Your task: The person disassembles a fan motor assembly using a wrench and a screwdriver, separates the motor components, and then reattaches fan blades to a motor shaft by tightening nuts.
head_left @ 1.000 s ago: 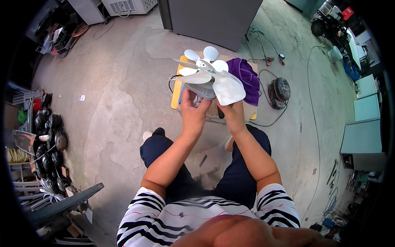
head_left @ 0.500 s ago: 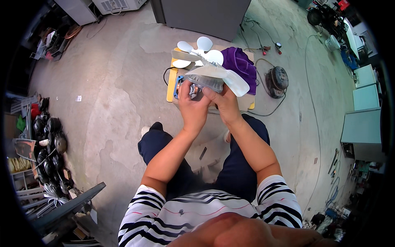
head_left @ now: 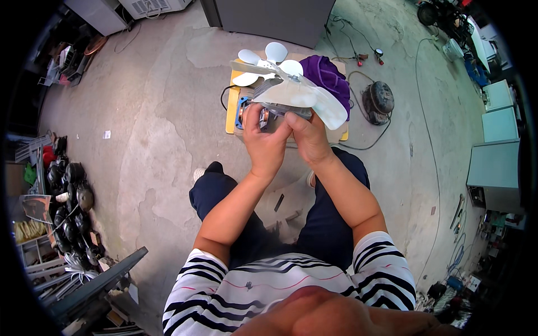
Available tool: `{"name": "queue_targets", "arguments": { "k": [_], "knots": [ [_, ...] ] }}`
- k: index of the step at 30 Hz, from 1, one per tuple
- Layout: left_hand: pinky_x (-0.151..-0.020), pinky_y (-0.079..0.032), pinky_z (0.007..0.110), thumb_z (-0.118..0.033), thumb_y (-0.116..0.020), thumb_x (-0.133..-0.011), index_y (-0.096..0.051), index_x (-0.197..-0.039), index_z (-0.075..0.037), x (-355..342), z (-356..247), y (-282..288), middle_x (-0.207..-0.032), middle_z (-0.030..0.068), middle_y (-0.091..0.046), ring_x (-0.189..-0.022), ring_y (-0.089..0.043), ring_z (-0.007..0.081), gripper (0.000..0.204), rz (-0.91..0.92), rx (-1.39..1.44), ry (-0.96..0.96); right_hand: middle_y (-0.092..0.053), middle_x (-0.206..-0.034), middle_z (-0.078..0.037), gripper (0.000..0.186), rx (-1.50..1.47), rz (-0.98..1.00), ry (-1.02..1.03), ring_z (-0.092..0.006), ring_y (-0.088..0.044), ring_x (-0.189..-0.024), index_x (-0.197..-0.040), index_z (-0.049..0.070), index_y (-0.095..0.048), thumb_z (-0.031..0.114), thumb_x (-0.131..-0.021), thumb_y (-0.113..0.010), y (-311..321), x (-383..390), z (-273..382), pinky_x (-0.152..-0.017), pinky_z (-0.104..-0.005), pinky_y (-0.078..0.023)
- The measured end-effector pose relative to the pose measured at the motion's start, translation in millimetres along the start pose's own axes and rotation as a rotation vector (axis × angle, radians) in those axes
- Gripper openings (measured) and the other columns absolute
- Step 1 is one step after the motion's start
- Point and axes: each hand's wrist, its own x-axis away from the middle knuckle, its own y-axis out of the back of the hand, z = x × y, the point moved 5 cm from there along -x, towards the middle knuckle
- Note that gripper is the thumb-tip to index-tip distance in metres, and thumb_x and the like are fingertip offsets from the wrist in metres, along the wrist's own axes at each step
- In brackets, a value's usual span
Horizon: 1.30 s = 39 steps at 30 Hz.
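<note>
Both hands hold a translucent white fan blade assembly (head_left: 286, 96) with a grey finned base under it, above a low work surface with a yellow edge (head_left: 230, 119). The fingers of my left hand (head_left: 263, 150) are closed on the left side of the base. My right hand (head_left: 310, 141) grips its right side, thumb on the near edge, other fingers hidden behind. A second white fan (head_left: 276, 52) with several rounded blades sits just beyond. Close to my left fingers is a blue-framed motor (head_left: 241, 113) with copper windings. Purple cloth (head_left: 326, 77) lies at the right.
A round black compressor (head_left: 378, 102) stands on the floor to the right, with a cable by it. Gauges (head_left: 379, 53) on leads lie farther back. A grey cabinet (head_left: 269, 21) stands ahead. Dark compressors (head_left: 67, 215) are piled at the left. A dark strip (head_left: 279, 203) lies between my feet.
The held fan has tilted, so its large blades hang lower and turn more toward me, and less of the finned base shows. Both hands keep their grip.
</note>
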Motion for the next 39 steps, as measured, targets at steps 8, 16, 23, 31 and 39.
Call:
{"name": "queue_targets", "arguments": {
  "k": [8, 16, 23, 31, 39],
  "knots": [
    [-0.086, -0.043, 0.031, -0.019, -0.082, -0.074, -0.058, -0.106, -0.001, 0.3, -4.8, -1.7, -0.102, 0.0074, -0.057, -0.095, -0.055, 0.0198, 0.043, 0.009, 0.058, 0.078, -0.057, -0.124, -0.004, 0.052, -0.136, 0.022, -0.012, -0.0158, -0.053, -0.116, -0.131, 0.005, -0.050, 0.013, -0.084, -0.069, 5.4, -4.5, -8.7, -0.102, -0.0343, -0.040],
    [-0.087, -0.044, 0.032, -0.019, -0.083, -0.073, -0.059, -0.107, -0.002, 1.3, -5.7, -0.7, -0.105, 0.0090, -0.057, -0.097, -0.056, 0.0209, 0.046, -0.006, 0.048, 0.056, -0.057, -0.123, -0.004, 0.051, -0.177, 0.045, -0.047, -0.0155, -0.054, -0.115, -0.130, 0.005, -0.050, 0.017, -0.084, -0.070, 5.7, -4.8, -13.6, -0.102, -0.0343, -0.040],
    [-0.085, -0.046, 0.028, -0.014, -0.082, -0.075, -0.055, -0.116, -0.002, 3.7, 4.9, 0.0, -0.110, 0.0067, -0.059, -0.097, -0.057, 0.0148, 0.050, -0.013, -0.062, -0.032, -0.058, -0.124, -0.009, 0.060, -0.212, 0.022, -0.091, -0.0228, -0.055, -0.116, -0.130, 0.004, -0.050, 0.033, -0.083, -0.073, 10.1, -5.1, -23.7, -0.103, -0.0417, -0.045],
    [-0.090, -0.042, 0.037, -0.021, -0.085, -0.069, -0.059, -0.110, -0.004, 6.2, 5.8, -1.9, -0.112, 0.0133, -0.055, -0.103, -0.054, 0.0278, 0.051, -0.051, 0.019, 0.019, -0.058, -0.120, -0.004, 0.055, -0.248, 0.015, -0.085, -0.0166, -0.056, -0.111, -0.129, 0.005, -0.050, 0.025, -0.082, -0.073, 6.8, -2.5, -19.3, -0.099, -0.0343, -0.043],
    [-0.090, -0.042, 0.037, -0.021, -0.085, -0.068, -0.059, -0.107, -0.004, 5.0, 2.8, -4.1, -0.114, 0.0136, -0.053, -0.104, -0.051, 0.0289, 0.050, -0.012, 0.044, -0.031, -0.059, -0.123, -0.004, 0.053, -0.079, 0.048, 0.029, -0.0167, -0.055, -0.115, -0.130, 0.005, -0.051, 0.013, -0.083, -0.073, 21.2, -0.9, -6.6, -0.100, -0.0328, -0.043]
  ]
}}
